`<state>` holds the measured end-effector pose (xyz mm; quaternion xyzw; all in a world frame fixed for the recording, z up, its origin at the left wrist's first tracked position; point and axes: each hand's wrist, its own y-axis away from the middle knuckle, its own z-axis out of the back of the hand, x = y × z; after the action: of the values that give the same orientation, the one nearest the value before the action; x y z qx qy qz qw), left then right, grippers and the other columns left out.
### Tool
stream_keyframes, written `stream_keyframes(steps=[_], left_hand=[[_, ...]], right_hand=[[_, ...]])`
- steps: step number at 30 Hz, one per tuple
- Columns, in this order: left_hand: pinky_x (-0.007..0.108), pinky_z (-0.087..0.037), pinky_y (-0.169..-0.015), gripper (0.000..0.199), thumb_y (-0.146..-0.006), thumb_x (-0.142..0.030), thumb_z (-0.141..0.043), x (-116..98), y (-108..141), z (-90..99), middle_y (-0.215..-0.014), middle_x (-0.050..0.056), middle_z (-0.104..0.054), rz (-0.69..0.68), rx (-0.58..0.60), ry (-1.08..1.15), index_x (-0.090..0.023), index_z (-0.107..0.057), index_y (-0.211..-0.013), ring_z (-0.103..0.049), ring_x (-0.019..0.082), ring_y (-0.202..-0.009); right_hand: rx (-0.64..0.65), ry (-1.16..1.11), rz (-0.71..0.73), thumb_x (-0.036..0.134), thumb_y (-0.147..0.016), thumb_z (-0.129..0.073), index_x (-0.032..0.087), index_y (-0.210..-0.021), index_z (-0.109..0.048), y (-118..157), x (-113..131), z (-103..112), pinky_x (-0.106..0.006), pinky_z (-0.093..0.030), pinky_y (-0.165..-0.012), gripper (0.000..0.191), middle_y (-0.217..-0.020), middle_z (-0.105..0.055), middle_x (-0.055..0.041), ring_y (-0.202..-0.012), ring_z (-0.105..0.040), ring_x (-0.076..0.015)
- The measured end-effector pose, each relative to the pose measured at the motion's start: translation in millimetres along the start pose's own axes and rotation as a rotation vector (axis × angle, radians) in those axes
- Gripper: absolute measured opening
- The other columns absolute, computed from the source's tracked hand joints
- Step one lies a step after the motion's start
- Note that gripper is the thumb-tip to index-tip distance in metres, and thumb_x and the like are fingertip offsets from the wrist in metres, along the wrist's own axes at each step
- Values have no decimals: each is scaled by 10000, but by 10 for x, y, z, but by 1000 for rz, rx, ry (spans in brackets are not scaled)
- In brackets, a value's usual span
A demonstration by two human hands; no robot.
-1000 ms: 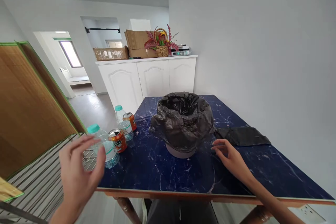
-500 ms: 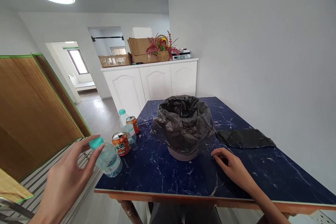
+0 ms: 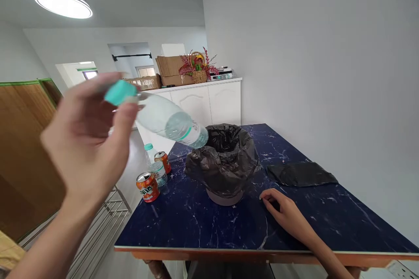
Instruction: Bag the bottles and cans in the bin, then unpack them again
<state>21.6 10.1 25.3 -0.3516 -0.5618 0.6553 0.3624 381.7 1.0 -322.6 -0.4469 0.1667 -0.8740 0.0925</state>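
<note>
My left hand (image 3: 94,135) is raised above the table's left side, its thumb and fingers closed around the turquoise cap of a clear plastic bottle (image 3: 170,117). The bottle slants down to the right, and its labelled base is at the near-left rim of a bin lined with a black plastic bag (image 3: 225,170). Some liquid shows inside the bottle. To the right of the bin, my right hand (image 3: 279,209) rests on the tabletop with loosely bent fingers, the thumb apart from the index finger and nothing visible between them.
On the left of the dark blue marbled table (image 3: 183,226) stand an orange can (image 3: 148,187), a second orange can (image 3: 163,161) and another plastic bottle (image 3: 158,170). A folded black bag (image 3: 301,174) lies on the right. Behind is a white cabinet (image 3: 196,100); a metal rack (image 3: 101,226) stands at lower left.
My left hand has lifted the bottle off the table's left edge and swung it up and right, tilting it from upright towards the bin. My right hand has stayed in place.
</note>
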Motion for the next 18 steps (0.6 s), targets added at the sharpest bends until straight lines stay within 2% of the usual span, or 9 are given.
stream_keyframes(steps=[3,7,12,15,18], left_hand=[[401,-659,-995,357,-976,-248,-749,-10,-26,-397,-1258,21,-770,43,97,81,-262,-713,-1331,-771,196,-1087],[369,-672,-961,329,-992,-347,-743,238,56,-697,-1271,51,-783,161,311,104,-246,-714,-1304,-776,199,-1049],[397,-663,-987,369,-1024,-469,-662,451,266,-892,-1268,55,-784,261,600,95,-264,-692,-1328,-761,228,-1102],[420,-641,-1022,384,-1027,-474,-620,483,351,-946,-1246,66,-788,312,762,105,-246,-668,-1332,-760,240,-1110],[418,-618,-1014,370,-1020,-452,-607,508,378,-973,-1243,70,-792,322,876,116,-249,-653,-1326,-770,245,-1089]], right_hand=[[8,-3,6,415,-1077,-483,283,-1097,-670,-9,4,0,-345,-540,-837,230,-1086,-715,-68,-967,-697,-237],[10,-2,19,399,-1076,-474,271,-1091,-670,-26,15,0,-348,-536,-843,235,-1068,-714,-69,-959,-691,-234],[-11,-7,17,401,-1064,-490,266,-1061,-679,-30,55,3,-350,-533,-830,233,-1051,-721,-72,-950,-685,-236],[-14,-17,25,412,-1067,-487,268,-1066,-681,-29,66,6,-357,-535,-841,242,-1049,-722,-71,-946,-687,-239],[-11,-24,24,439,-1072,-480,268,-1065,-680,-32,68,9,-372,-542,-859,263,-1050,-724,-77,-956,-690,-249]])
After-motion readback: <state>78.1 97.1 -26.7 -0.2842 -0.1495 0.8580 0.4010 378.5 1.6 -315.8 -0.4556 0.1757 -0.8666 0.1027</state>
